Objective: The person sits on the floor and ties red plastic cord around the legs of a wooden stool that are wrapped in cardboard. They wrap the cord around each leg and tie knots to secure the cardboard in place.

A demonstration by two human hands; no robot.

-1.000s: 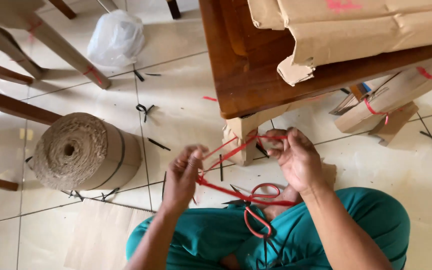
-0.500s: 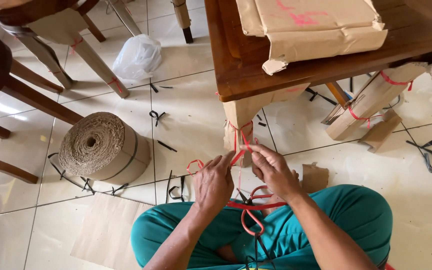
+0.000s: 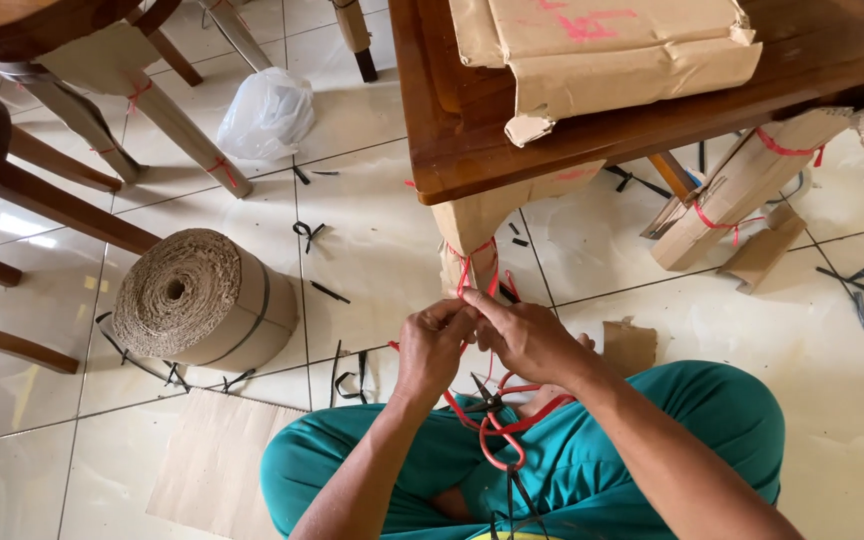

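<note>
I sit on the tiled floor in teal trousers. My left hand [image 3: 432, 345] and my right hand [image 3: 524, 335] are pressed together in front of a cardboard-wrapped table leg [image 3: 472, 235]. Both pinch a red plastic strap [image 3: 467, 272] that loops around the leg's lower part. More red strap [image 3: 512, 420] trails down over my lap. Scissors with red handles [image 3: 497, 440] lie on my lap beneath the hands.
A brown wooden table [image 3: 452, 120] carries a folded cardboard package [image 3: 612, 50]. A roll of corrugated cardboard [image 3: 202, 300] lies at left, a flat cardboard sheet [image 3: 212, 465] below it. Wrapped chair legs [image 3: 182, 130], a white plastic bag [image 3: 267, 110], another wrapped leg [image 3: 742, 185] and black strap scraps surround me.
My hands came together from spread apart and moved up to the wrapped leg, drawing the red strap tight around it. The view shifted slightly.
</note>
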